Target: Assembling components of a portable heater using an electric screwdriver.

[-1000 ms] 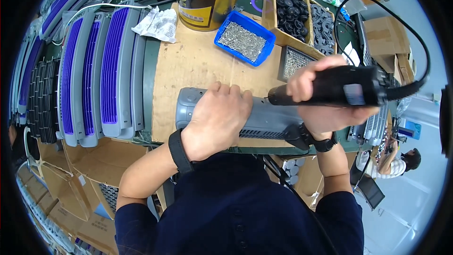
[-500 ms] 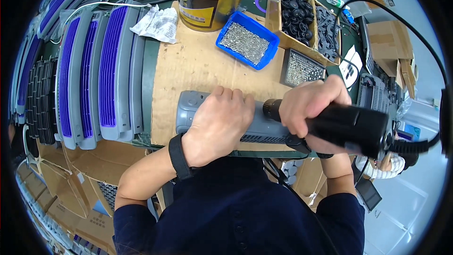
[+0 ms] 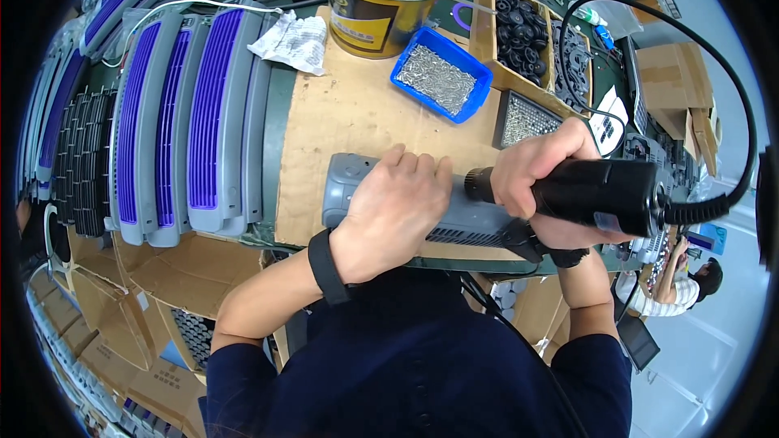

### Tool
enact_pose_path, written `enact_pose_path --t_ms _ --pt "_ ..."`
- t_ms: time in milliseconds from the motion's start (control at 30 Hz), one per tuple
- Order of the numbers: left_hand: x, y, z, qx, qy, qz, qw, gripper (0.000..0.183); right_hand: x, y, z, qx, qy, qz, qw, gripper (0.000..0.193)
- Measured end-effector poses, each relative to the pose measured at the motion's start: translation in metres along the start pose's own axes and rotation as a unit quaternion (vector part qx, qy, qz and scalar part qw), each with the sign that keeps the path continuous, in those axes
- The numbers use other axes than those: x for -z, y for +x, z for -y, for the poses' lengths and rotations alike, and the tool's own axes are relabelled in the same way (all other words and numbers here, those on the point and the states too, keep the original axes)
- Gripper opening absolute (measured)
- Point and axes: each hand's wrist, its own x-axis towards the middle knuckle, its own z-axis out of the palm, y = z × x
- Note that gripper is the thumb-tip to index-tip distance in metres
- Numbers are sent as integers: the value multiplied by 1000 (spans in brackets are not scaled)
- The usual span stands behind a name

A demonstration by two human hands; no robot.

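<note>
A long grey plastic housing (image 3: 342, 186) with a slotted near side lies across the cardboard sheet in front of me. My left hand (image 3: 398, 208) is wrapped over its left half, fingertips at the far edge, and hides part of it. A black corded electric screwdriver (image 3: 600, 195) is gripped in my right hand (image 3: 540, 174). The tool is tilted, with its ribbed nose (image 3: 479, 185) over the housing's right part. Whether its bit touches a screw there cannot be made out.
Beyond the housing are a blue tray of screws (image 3: 438, 79), a metal tin (image 3: 365, 32), a wooden box of black parts (image 3: 519, 40) and a small box of metal pieces (image 3: 526, 119). Grey-purple grilles (image 3: 215, 113) stand at left. The screwdriver's cable (image 3: 734, 81) loops at right. Another person (image 3: 669, 296) sits far right.
The bench scene has shifted slightly to the right in the picture. Both hands keep their holds, and the screwdriver's rear end sits a little higher in view.
</note>
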Motion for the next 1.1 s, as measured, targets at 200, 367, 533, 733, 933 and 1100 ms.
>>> enact_pose_path --t_ms 200,367,533,733,933,1100 --pt "21 -38 36 116 -137 -118 977 126 -24 38 24 54 27 -28 998 88" --pt "4 -55 49 171 -302 -150 926 128 -56 74 -3 46 95 17 994 98" --pt "1 -55 51 186 -318 -115 922 120 -65 85 -28 -16 103 -15 994 104" --pt "-2 -54 57 166 -331 -104 923 120 -66 73 -33 -74 -23 85 993 95" --pt "-14 -53 57 139 -342 -149 917 121 -64 74 -20 -120 -86 168 975 25" --pt "-10 -54 55 131 -343 -143 919 119 -76 74 -15 -160 -24 97 982 64"
